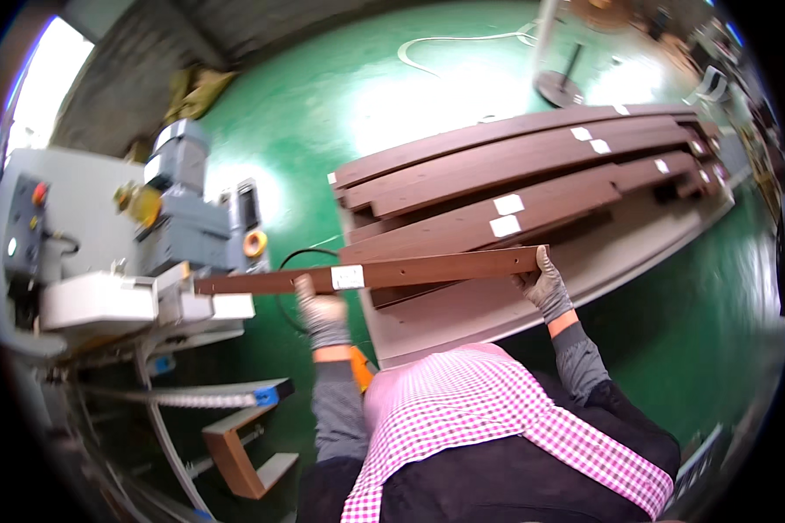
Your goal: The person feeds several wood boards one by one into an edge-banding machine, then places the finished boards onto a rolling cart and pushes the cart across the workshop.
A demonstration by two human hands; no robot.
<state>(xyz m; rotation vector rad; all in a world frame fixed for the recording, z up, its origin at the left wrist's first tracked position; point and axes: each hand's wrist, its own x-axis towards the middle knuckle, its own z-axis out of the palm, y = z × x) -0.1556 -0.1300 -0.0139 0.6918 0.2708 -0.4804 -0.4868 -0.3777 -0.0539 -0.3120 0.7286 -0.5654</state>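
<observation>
Across the front of my body I hold a long reddish-brown wooden board with small holes and a white label. My left hand, in a grey glove, grips it left of its middle, beside the label. At its right end my right hand, gloved too, is closed round the board. The board's left end reaches a white-and-grey machine fixture. Beyond it, several similar brown boards lie stacked, some bearing white labels.
The boards rest on a pale pallet-like platform. At left stands a grey machine with a control box carrying a red button. A roll of yellow tape sits beside it. A round-based stand is on the green floor.
</observation>
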